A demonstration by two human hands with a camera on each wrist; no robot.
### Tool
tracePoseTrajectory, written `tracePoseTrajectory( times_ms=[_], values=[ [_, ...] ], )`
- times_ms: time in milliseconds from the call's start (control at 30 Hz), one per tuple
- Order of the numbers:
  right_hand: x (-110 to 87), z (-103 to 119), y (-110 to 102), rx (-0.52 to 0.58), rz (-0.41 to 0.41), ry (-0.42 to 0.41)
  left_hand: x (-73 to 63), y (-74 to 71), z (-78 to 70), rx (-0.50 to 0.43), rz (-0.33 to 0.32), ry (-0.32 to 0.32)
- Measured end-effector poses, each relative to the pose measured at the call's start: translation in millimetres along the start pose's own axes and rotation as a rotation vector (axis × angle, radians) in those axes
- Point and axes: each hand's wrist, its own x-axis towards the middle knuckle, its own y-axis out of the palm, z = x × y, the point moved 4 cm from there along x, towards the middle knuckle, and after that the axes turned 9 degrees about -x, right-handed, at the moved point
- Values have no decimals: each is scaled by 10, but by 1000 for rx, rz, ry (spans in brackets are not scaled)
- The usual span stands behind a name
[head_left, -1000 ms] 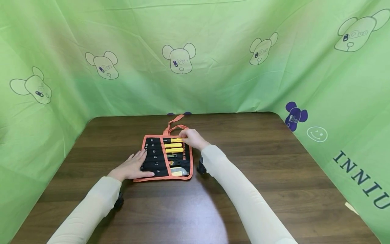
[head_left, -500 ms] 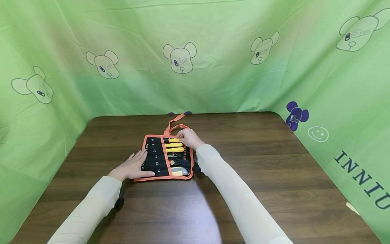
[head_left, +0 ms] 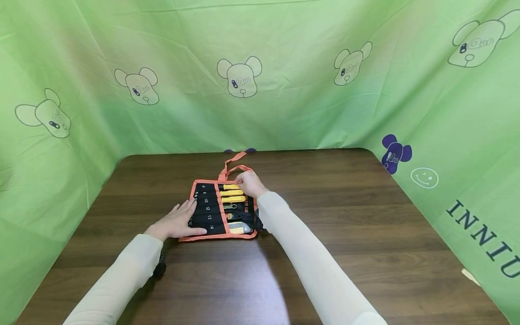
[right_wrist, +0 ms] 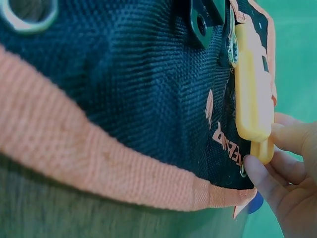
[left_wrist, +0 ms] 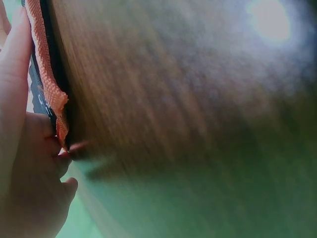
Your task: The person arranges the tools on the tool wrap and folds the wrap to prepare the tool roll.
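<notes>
A black tool roll (head_left: 209,210) with orange edging lies spread on the table, white size numbers printed along its pockets. My left hand (head_left: 178,221) rests on its left side with fingers extended and thumb along the near edge; in the left wrist view, the fingers (left_wrist: 29,163) sit by the orange edging. With thumb and fingers, my right hand (head_left: 251,184) pinches the end of the farthest yellow-handled screwdriver (head_left: 230,186), whose front part is in a pocket. More yellow handles (right_wrist: 250,84) lie beside it. A grey-and-yellow utility knife (head_left: 239,228) sits in the nearest pocket.
Orange tie straps (head_left: 231,167) trail from the roll's far edge. A small ring-ended tool (head_left: 231,206) and a black tool with a yellow label (head_left: 232,216) fill middle pockets. Green printed cloth (head_left: 284,113) hangs around the wooden table (head_left: 345,216).
My right hand has moved left, pushing the screwdriver farther into its pocket. My left hand has stayed in place on the roll.
</notes>
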Motion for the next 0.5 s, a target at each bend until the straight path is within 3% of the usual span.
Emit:
tracePoseTrajectory(
  times_ms=[233, 500],
  values=[
    [19, 67, 55, 34, 39, 15, 14, 0, 5, 8, -3, 3],
    [6, 97, 96, -18, 74, -17, 27, 12, 26, 5, -1, -3]
  ],
)
